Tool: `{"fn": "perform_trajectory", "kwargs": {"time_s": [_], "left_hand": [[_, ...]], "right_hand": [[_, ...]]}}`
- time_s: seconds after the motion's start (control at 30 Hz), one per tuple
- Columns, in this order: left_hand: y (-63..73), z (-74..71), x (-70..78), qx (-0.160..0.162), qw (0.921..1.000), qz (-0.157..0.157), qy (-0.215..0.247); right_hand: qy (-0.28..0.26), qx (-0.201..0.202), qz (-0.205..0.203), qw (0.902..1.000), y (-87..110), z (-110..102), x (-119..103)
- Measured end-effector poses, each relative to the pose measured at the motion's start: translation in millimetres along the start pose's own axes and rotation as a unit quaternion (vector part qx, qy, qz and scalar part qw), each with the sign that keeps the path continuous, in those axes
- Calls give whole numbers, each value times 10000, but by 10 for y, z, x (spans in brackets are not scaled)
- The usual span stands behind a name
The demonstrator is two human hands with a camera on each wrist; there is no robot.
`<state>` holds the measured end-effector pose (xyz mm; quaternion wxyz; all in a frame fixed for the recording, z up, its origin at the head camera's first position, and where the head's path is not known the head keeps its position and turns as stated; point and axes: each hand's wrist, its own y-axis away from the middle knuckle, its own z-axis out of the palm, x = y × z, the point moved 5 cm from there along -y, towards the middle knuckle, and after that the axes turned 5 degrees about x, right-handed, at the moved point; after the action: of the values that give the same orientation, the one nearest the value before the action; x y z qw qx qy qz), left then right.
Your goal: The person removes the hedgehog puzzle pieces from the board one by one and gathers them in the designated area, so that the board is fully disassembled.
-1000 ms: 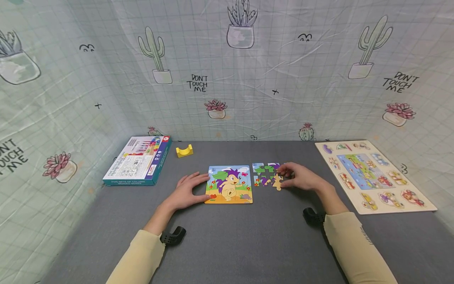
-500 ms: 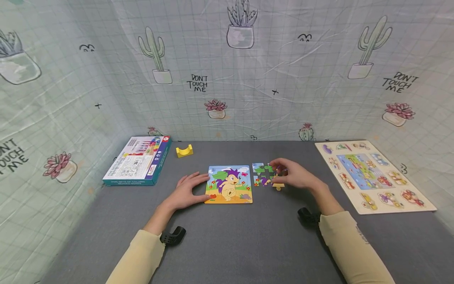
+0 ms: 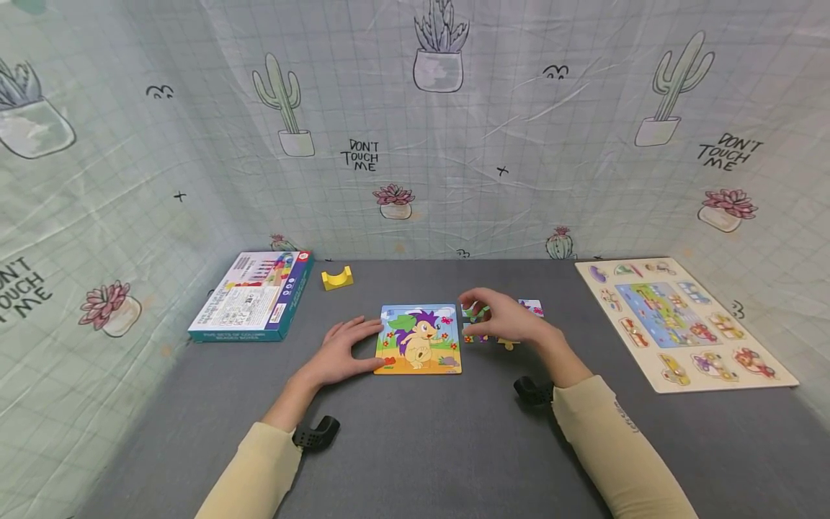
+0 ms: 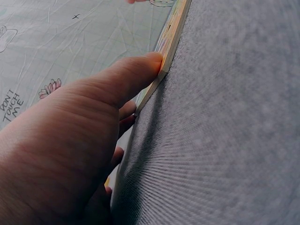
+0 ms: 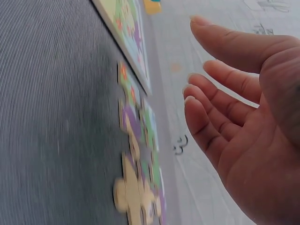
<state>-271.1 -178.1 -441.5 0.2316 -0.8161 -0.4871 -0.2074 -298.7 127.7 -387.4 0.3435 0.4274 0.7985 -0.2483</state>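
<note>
A square hedgehog puzzle (image 3: 418, 346) lies flat on the grey table at the centre of the head view. My left hand (image 3: 340, 352) is at its left side, the thumb (image 4: 143, 70) resting on the near corner and the fingers spread along the edge. Just right of the puzzle is a group of loose jigsaw pieces (image 3: 533, 306), several of them fitted closely side by side. Over these pieces hovers my right hand (image 3: 502, 316), holding nothing, fingers loosely bent and apart from the thumb. In the right wrist view the tan hedgehog-body piece (image 5: 132, 187) lies nearest the camera.
A flat teal-sided box (image 3: 249, 295) sits at the back left, with a yellow arched block (image 3: 337, 278) beside it. On the right lies a large wooden picture board (image 3: 622, 346). A printed curtain (image 3: 480, 209) rises behind the table's far edge.
My right hand has moved left, from the right end of the loose pieces to beside the hedgehog puzzle, uncovering the top right piece. My left hand has stayed put.
</note>
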Motion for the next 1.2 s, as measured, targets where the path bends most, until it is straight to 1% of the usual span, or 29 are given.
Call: {"fn": "perform_trajectory", "kwargs": {"time_s": [0.23,0.33,0.57,0.9,1.07,1.2], "left_hand": [[0,1,-6,15,10000,28,38],[0,4,-9,30,10000,49,33],[0,8,-9,19,10000,13,38],[4,9,-9,43,10000,20,57],[-2,-4,-6,124,9998,101,106],[-6,-3,-8,132,9998,105,78]], "right_hand": [[129,-190,-169,9996,-145,163,-67],[153,-256,-170,9994,-195,231,-79],[541,-380,-252,9975,-284,383,-56],[1000,-526,-103,9935,-290,480,-72],[1323,-520,-37,9898,-284,495,-83],[1563,-526,36,9863,-288,501,-79]]}}
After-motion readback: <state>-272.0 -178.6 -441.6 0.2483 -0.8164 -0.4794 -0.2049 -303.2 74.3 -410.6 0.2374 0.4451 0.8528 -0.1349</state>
